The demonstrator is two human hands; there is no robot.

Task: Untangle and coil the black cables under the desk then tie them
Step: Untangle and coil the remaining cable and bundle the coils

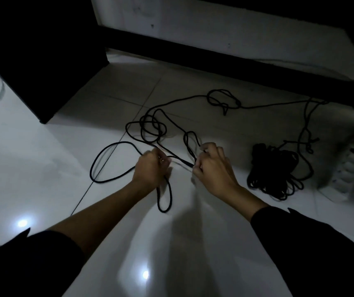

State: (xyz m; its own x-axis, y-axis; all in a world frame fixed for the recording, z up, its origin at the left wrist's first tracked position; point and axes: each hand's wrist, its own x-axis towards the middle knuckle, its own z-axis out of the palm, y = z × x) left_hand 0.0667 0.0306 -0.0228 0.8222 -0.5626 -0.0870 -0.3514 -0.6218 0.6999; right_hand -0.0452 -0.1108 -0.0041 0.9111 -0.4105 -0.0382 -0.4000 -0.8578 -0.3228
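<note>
A dim space under a desk is recorded: glossy white floor tiles (43, 168), a dark desk panel (43, 61) at upper left, and a dark crossbar (214, 58) running along the back. Two lamp reflections are noted on the tiles.

One loose black cable (150, 125) is spread across the floor in front of the person, with several overlapping loops lying just beyond the hands. A short stretch is drawn taut between the two hands, presumably so the loops can be separated and gathered in turn. The left hand (152, 168) is closed in a fist around the cable; one small loop hangs beneath it and one larger loop lies to its left. The right hand (212, 166) pinches the cable with curled fingers, a narrow loop standing just above them.

One coiled bundle (274, 172) (apparently finished, though any tie cannot be made out) lies to the right, set apart from the working area. One white power strip (343, 174) lies further right. Additional cable trails toward the crossbar; whether it is a separate cable cannot be told.
</note>
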